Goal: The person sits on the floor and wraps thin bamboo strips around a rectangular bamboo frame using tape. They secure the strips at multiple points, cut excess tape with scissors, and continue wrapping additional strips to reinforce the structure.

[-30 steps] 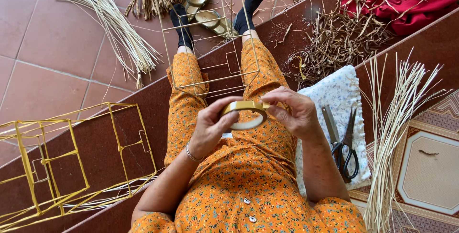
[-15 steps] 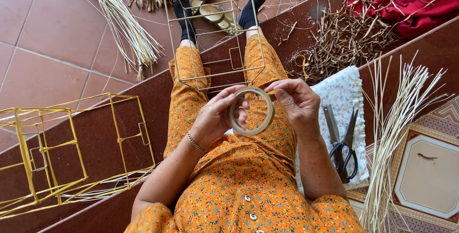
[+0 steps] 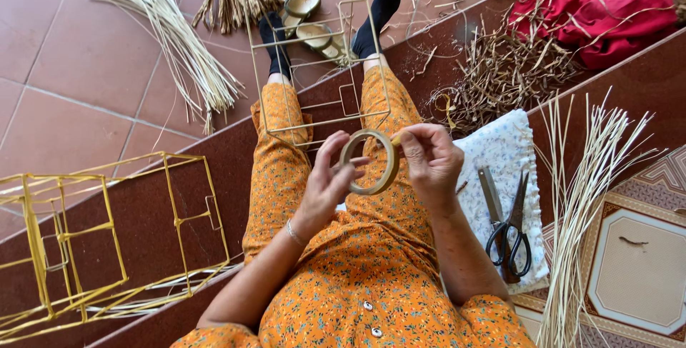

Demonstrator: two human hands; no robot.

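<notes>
Over the lap of the orange floral dress point(image 3: 371, 276), both hands hold a roll of tan tape point(image 3: 370, 161) upright. The left hand point(image 3: 325, 187) curls its fingers through and around the ring; the right hand point(image 3: 431, 158) pinches the roll's upper right edge. Right of the roll, scissors point(image 3: 509, 223) lie on a pale flowered cloth point(image 3: 500, 148). Just beyond the roll a wire frame point(image 3: 321, 55) rests on the legs. Far left of it stands a yellow-wrapped frame point(image 3: 93, 234), and beyond, pale reed bundles point(image 3: 171, 41)
</notes>
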